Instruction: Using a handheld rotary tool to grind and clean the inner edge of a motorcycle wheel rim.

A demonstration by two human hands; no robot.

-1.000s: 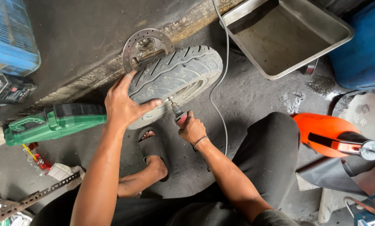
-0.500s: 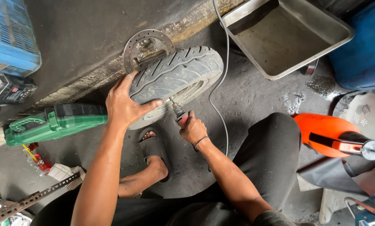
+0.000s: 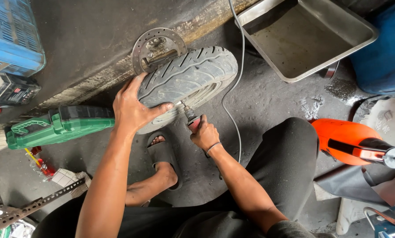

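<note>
Small scooter tyre (image 3: 186, 83) on its wheel, standing on edge on the grimy floor against the dark kerb (image 3: 74, 66), brake disc (image 3: 155, 48) on the far side. Looks heavy, stiff rubber, grippy tread, best held across the tread. Left hand (image 3: 133, 110) spread wide, clamped over the tread. Right hand (image 3: 204, 134) closed round a red-handled tool (image 3: 191, 118), tip at the rim. Steel tray (image 3: 356, 26) far right, green case (image 3: 56, 125) left, open floor near right
</note>
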